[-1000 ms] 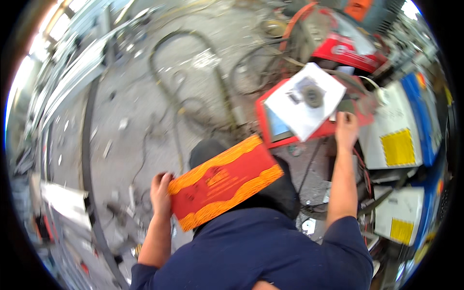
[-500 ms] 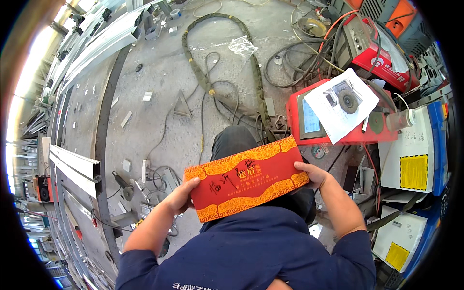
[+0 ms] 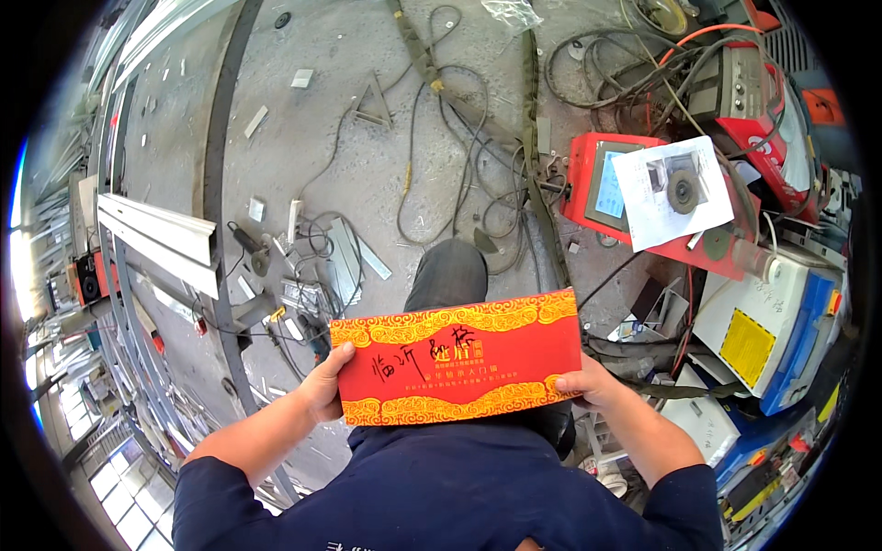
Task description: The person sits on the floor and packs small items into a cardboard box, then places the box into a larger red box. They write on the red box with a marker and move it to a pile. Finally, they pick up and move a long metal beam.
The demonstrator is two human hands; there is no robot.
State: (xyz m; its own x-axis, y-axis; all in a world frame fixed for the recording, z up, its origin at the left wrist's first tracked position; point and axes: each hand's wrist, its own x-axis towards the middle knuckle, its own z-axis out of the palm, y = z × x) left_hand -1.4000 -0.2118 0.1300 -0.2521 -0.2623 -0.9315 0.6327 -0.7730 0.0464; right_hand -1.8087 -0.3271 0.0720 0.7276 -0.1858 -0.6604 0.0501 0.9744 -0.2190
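Note:
Across my lap I hold a long flat red cardboard box (image 3: pixel 459 360) with ornate gold borders and black handwriting on its top face. My left hand (image 3: pixel 327 381) grips its left end, thumb on the top face and fingers hidden behind. At the right end my right hand (image 3: pixel 588 381) has its thumb over the lower corner, with the other fingers mostly out of sight at the edge. The box looks closed and lies nearly level, just past my knee (image 3: pixel 447 275).
To the right stands a red machine (image 3: pixel 588 151) with a printed sheet (image 3: pixel 682 193) and a grinding disc (image 3: pixel 717 244) on it. Cables (image 3: pixel 528 225) loop over the floor ahead. Metal rails (image 3: pixel 156 239) and an angle grinder (image 3: pixel 253 250) lie left; white-and-blue cases (image 3: pixel 726 303) stand right.
The box has turned from a tilt to nearly level and shifted slightly left, both hands still on it. My view has swung, so the floor and machines appear shifted.

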